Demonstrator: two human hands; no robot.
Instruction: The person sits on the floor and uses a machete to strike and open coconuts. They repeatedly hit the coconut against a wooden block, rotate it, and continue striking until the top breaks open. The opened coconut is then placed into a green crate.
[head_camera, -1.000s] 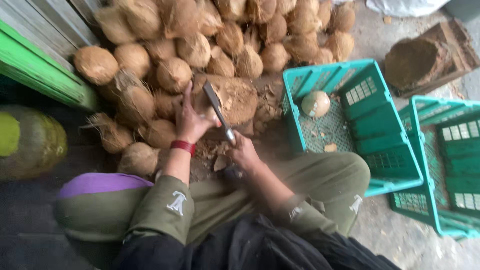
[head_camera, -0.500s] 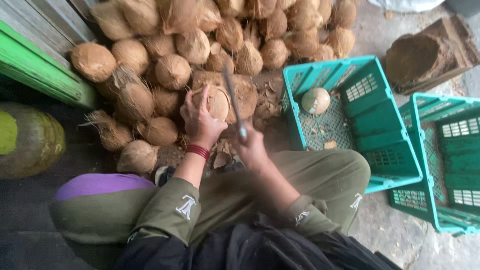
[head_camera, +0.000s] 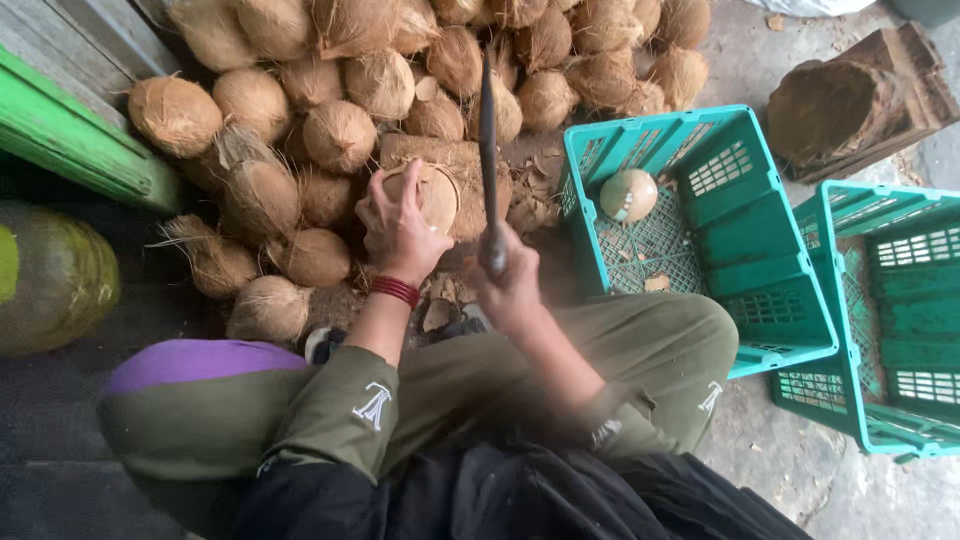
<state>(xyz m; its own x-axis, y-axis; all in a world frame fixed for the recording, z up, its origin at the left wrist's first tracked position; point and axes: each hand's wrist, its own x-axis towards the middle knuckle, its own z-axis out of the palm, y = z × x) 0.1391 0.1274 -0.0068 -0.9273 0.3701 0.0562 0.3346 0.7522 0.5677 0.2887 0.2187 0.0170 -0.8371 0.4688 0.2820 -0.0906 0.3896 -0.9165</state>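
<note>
The left hand (head_camera: 395, 228) clamps a husked coconut (head_camera: 425, 197) against a wooden block (head_camera: 462, 170). Just right of the block, the right hand (head_camera: 508, 282) grips a long knife (head_camera: 488, 150) with its blade raised upright. Behind the block lies a heap of coconuts (head_camera: 340, 135). To the block's right stands a teal crate (head_camera: 770, 290) holding one peeled coconut (head_camera: 628, 194).

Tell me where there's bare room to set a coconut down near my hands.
The near teal crate has open mesh floor around its single peeled coconut. The far-right crate shows bare floor too. The space ahead is packed with the husked coconut pile; husk chips crowd the chopping block where the left hand grips a coconut.
</note>
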